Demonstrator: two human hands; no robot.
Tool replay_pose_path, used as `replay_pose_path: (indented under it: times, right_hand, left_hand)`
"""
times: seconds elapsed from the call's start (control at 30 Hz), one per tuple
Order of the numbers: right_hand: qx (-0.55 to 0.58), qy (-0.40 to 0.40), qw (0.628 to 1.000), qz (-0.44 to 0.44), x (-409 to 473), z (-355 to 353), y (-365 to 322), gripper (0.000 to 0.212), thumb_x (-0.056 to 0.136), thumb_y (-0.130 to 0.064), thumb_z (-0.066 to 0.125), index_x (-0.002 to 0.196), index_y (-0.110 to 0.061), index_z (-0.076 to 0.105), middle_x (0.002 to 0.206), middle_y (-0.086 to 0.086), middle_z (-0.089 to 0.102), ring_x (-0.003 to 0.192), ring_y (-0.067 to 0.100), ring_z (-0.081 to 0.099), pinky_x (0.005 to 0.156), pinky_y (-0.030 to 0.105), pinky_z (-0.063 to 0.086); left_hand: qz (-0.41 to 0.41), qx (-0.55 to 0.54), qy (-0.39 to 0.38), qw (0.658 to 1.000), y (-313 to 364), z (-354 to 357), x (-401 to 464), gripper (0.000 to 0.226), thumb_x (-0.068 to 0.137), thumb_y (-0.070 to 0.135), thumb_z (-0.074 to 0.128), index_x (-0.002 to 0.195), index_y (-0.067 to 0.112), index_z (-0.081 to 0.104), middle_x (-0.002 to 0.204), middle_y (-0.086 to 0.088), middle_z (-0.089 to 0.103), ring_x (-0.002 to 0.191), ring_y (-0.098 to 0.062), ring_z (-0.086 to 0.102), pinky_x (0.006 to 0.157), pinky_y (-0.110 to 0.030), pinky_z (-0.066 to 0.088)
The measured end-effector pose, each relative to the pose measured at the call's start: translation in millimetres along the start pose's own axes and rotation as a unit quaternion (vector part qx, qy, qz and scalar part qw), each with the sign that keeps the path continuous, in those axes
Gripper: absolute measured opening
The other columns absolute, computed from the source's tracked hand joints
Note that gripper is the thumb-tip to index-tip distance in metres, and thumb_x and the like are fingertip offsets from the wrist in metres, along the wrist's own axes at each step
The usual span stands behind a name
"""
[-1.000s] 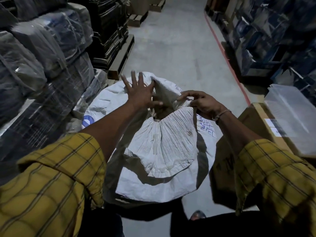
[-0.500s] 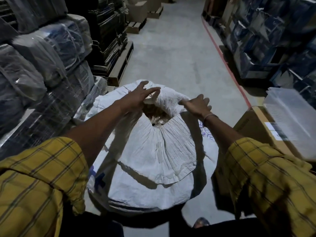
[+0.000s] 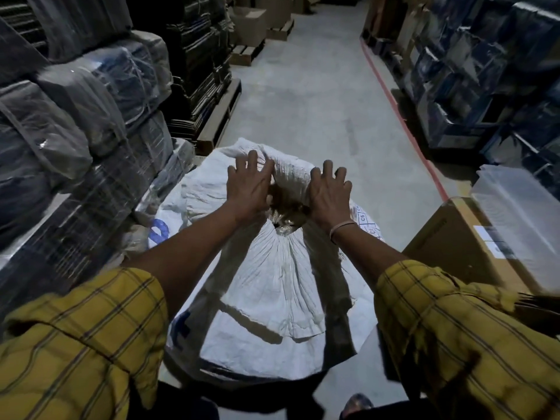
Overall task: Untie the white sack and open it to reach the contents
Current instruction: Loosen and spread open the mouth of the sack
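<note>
A: What colours show?
B: A white sack (image 3: 281,286) with blue print, yellow sleeves (image 3: 81,338) with a dark check.
A: Around it?
B: Grey floor (image 3: 318,95), a red line (image 3: 403,122), a brown box (image 3: 460,247).

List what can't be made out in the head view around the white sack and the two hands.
- Contents in the white sack mouth: only a dim brownish glimpse between the left hand and right hand; too dark to identify.
- Tie or string: not visible; hands cover the mouth's sides.
- Handwritten label: too small, partly behind the right wrist.
- Sack's base: hidden by its own bulge and the yellow sleeves.
- Cardboard box: cut off by a sleeve.
</note>
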State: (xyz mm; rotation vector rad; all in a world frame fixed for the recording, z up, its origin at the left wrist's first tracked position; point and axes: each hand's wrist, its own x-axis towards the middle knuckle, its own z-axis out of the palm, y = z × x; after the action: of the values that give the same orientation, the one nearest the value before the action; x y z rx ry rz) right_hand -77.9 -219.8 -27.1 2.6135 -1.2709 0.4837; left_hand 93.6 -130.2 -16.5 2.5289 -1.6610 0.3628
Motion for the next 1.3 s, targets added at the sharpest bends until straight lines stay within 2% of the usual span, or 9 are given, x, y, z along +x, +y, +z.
replay_pose_path:
  times: [0.23,0.33,0.57,0.67,0.73,0.9,1.1,1.2,1.3]
  right_hand:
    - [0.126,-0.049,0.979,0.154,18.9,11.6,-22.1,0.052,0.079,0.002,0.05,0.129,-0.013,0.043,0.109,0.015,0.067,0.107,0.042,0.057,0.091,0.049,0.038]
    - [0.254,-0.041,0.943,0.209,23.3,6.5,-18.5,0.045,0.077,0.002,0.047,0.115,-0.022,0.048,0.082,0.001,0.063,0.096,0.034,0.061,0.092,0.046,0.033]
    - [0.498,-0.064,0.817,0.285,50.7,-0.5,29.2,0.026,0.094,-0.01,0.05,0.104,-0.008,0.074,0.118,0.013,0.073,0.117,0.032,0.064,0.099,0.036,0.049]
    - [0.33,-0.234,0.906,0.123,66.6,-10.1,66.7,0.028,0.09,-0.018,0.067,0.111,0.001,0.073,0.117,0.02,0.073,0.114,0.037,0.066,0.094,0.041,0.05]
    - [0.271,-0.367,0.885,0.092,72.8,-26.4,84.1,0.045,0.081,-0.019,0.078,0.12,0.0,0.07,0.118,0.015,0.073,0.109,0.028,0.067,0.094,0.038,0.048]
    - [0.249,-0.417,0.872,0.058,81.1,-8.3,91.2,0.039,0.068,-0.028,0.078,0.097,-0.002,0.074,0.089,-0.004,0.078,0.078,0.009,0.066,0.076,0.029,0.051]
    - [0.246,-0.117,0.934,0.23,69.2,49.5,65.5,0.048,0.102,-0.044,0.049,0.122,-0.001,0.056,0.124,0.02,0.063,0.11,0.041,0.062,0.087,0.041,0.046]
    - [0.084,0.065,0.988,0.114,50.6,45.5,44.3,0.03,0.099,-0.038,0.05,0.107,-0.011,0.06,0.113,0.011,0.056,0.105,0.036,0.056,0.087,0.046,0.039]
    - [0.105,0.187,0.977,-0.013,35.9,27.1,28.1,0.024,0.095,-0.037,0.055,0.109,-0.018,0.059,0.119,0.006,0.053,0.112,0.03,0.047,0.09,0.045,0.035]
  left_hand:
    - [-0.037,-0.137,0.041,0.989,5.1,19.6,4.6,0.086,0.074,-0.01,0.065,0.147,0.023,0.032,0.144,-0.016,0.048,0.113,-0.047,0.056,0.085,-0.055,0.047]
    - [-0.04,-0.172,0.034,0.984,-2.4,15.6,9.4,0.07,0.079,-0.004,0.056,0.142,0.02,0.039,0.114,-0.021,0.067,0.1,-0.045,0.062,0.077,-0.044,0.04]
    - [-0.098,-0.407,-0.016,0.908,-55.8,-22.5,27.7,0.039,0.074,0.024,0.043,0.092,0.01,0.074,0.094,-0.01,0.073,0.088,-0.018,0.064,0.073,-0.028,0.047]
    - [-0.238,-0.482,-0.046,0.842,-76.7,-23.0,58.0,0.045,0.101,0.006,0.045,0.07,0.017,0.075,0.063,0.002,0.068,0.054,0.001,0.06,0.057,-0.016,0.04]
    - [-0.365,-0.435,-0.043,0.822,-101.6,-17.1,57.6,0.044,0.104,0.02,0.05,0.078,0.024,0.084,0.042,0.016,0.062,0.045,0.009,0.061,0.055,-0.007,0.042]
    - [-0.288,-0.657,-0.12,0.686,-90.3,-20.9,51.1,0.031,0.091,0.032,0.051,0.064,0.017,0.048,0.048,0.0,0.045,0.042,-0.02,0.043,0.041,-0.019,0.033]
    - [-0.187,-0.662,-0.176,0.704,-60.1,-15.9,46.8,0.026,0.091,0.035,0.057,0.082,0.011,0.058,0.072,-0.001,0.058,0.057,-0.008,0.054,0.042,-0.015,0.041]
    - [-0.076,-0.456,-0.153,0.873,-68.2,-1.1,52.8,0.052,0.088,0.053,0.069,0.12,0.016,0.052,0.109,-0.004,0.061,0.098,-0.018,0.06,0.077,-0.031,0.05]
    - [-0.019,-0.343,-0.068,0.937,-66.7,10.8,49.7,0.066,0.078,0.072,0.063,0.121,0.025,0.047,0.112,-0.006,0.064,0.099,-0.026,0.065,0.086,-0.044,0.055]
